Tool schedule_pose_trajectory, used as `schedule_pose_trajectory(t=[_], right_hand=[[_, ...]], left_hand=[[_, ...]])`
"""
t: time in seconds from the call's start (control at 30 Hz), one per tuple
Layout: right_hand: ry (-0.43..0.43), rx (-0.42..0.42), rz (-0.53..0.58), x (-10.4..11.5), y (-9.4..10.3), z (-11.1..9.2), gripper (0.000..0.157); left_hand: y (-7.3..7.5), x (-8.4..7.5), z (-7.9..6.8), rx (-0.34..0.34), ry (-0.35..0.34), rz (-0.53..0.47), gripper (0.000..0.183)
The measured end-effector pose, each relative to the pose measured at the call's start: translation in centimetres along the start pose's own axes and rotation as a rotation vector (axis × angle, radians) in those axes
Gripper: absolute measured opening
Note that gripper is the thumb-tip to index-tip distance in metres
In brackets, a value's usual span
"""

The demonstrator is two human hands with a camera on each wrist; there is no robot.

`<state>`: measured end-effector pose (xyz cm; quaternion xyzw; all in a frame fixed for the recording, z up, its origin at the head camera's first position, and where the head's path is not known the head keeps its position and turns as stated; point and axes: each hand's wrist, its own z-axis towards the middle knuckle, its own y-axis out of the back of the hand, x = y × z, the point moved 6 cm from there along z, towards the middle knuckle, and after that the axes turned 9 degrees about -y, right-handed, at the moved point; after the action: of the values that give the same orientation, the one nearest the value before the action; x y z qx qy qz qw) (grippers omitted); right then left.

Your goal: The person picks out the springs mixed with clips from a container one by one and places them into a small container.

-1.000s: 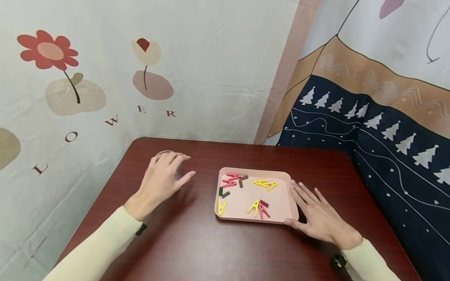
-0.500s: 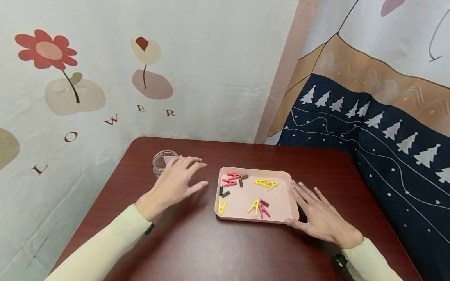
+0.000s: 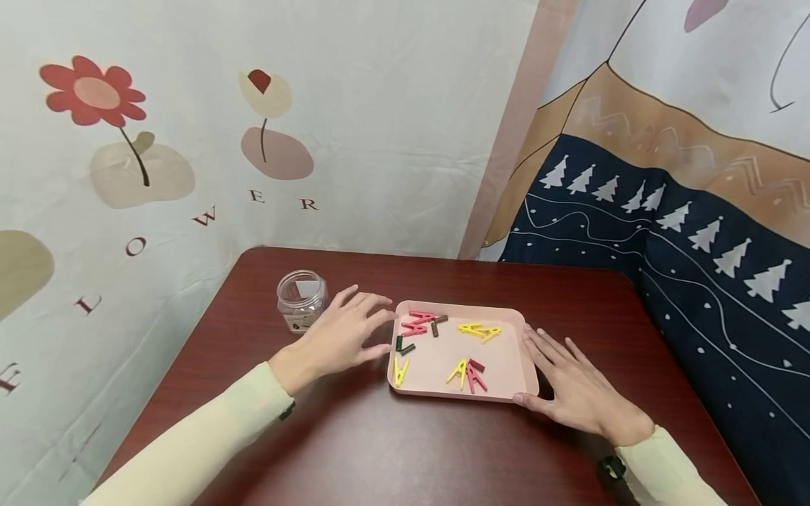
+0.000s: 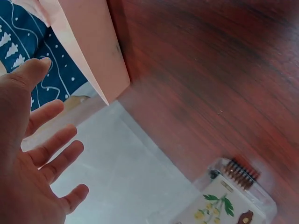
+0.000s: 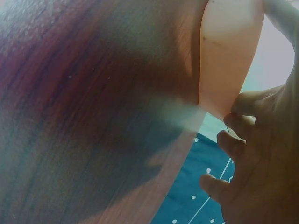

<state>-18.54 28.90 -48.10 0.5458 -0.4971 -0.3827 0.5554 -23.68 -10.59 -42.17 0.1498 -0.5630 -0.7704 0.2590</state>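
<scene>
A pink tray (image 3: 436, 355) lies on the table with yellow clothespins (image 3: 479, 331), red clothespins (image 3: 414, 328) and small ribbed coil-like pieces in brown (image 3: 434, 329), dark green (image 3: 408, 349) and dark red (image 3: 476, 365). My left hand (image 3: 342, 332) hovers at the tray's left edge, fingers spread and holding nothing. Its left wrist view shows the fingers apart from the tray wall (image 4: 96, 42). My right hand (image 3: 576, 390) rests against the tray's right edge, fingers extended; in the right wrist view its fingertips touch the tray wall (image 5: 229, 51).
Left of the tray stands a clear lidless jar (image 3: 302, 299), behind my left hand. Ribbed pieces (image 4: 240, 173) show through its wall, beside a printed flower label. The dark red-brown table (image 3: 443, 450) meets a printed cloth (image 3: 392, 176) at the back.
My left hand has moved right, away from the jar to the tray's left edge, so the jar is now in plain view. My right hand and the tray stay nearly still.
</scene>
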Motion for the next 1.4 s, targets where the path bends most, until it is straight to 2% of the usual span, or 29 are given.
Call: schedule_pose_trajectory(t=[0.27, 0.57, 0.67, 0.87, 1.03, 1.17, 1.4], right_hand=[[-0.001, 0.006, 0.005, -0.1, 0.0, 0.0, 0.115], [0.007, -0.001, 0.010, 0.0, 0.1, 0.1, 0.115], [0.005, 0.001, 0.012, 0.0, 0.2, 0.1, 0.115], [0.002, 0.006, 0.017, 0.0, 0.2, 0.0, 0.115], [-0.001, 0.010, 0.020, 0.0, 0.1, 0.1, 0.116], [-0.001, 0.011, 0.022, 0.0, 0.1, 0.1, 0.116], [-0.003, 0.009, 0.030, 0.0, 0.1, 0.1, 0.116]], left_hand=[[-0.9, -0.9, 1.5, 0.081, -0.063, 0.029, 0.055], [-1.8, -1.7, 3.4, 0.174, -0.143, 0.001, 0.050], [-2.1, -1.8, 4.1, 0.209, -0.163, 0.027, 0.050], [-2.5, -2.3, 5.3, 0.264, -0.209, 0.099, 0.037], [-2.7, -2.7, 6.2, 0.316, -0.242, 0.114, 0.028], [-3.2, -2.8, 6.9, 0.374, -0.245, 0.123, 0.026], [-4.6, -3.1, 7.5, 0.517, -0.228, 0.184, 0.034]])
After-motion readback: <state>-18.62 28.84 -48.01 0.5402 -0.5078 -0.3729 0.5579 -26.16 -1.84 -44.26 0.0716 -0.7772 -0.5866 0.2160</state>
